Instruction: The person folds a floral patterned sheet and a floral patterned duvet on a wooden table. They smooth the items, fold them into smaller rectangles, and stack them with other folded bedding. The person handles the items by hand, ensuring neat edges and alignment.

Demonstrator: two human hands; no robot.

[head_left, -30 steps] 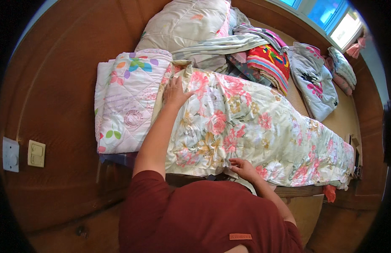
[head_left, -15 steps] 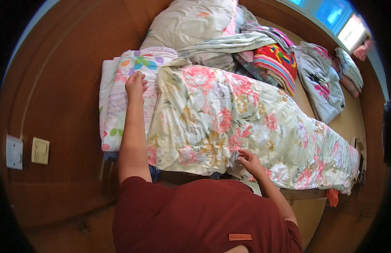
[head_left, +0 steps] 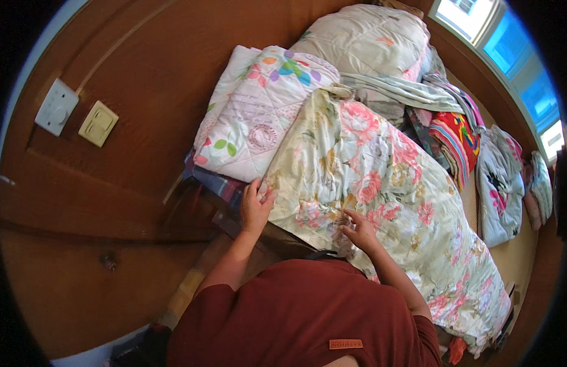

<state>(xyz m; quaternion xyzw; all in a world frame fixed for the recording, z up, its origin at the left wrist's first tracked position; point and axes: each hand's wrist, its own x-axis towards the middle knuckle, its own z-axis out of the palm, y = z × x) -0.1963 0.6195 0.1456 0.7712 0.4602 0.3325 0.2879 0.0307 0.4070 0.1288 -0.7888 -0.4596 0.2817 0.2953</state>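
A cream floral cover with pink roses spreads over the bed in front of me, wrinkled and sloping toward the right. At its near left edge is my left hand, its fingertips touching the fabric, thumb and forefinger apart. My right hand hovers over or rests lightly on the cover's near part, fingers spread and nothing held. Beside the cover on the left lies a folded white quilt with colourful leaf and flower prints, close beyond my left hand. Under that quilt a dark blue plaid cloth shows.
A plump cream pillow or bedding bundle sits at the far end. Further right are a folded red patterned blanket and a grey folded blanket. A wooden wall panel with a switch stands at left.
My left hand has come down from the white quilt to the cover's near left edge. The view has turned, so the bedding appears tilted and farther right. My right hand stays over the cover.
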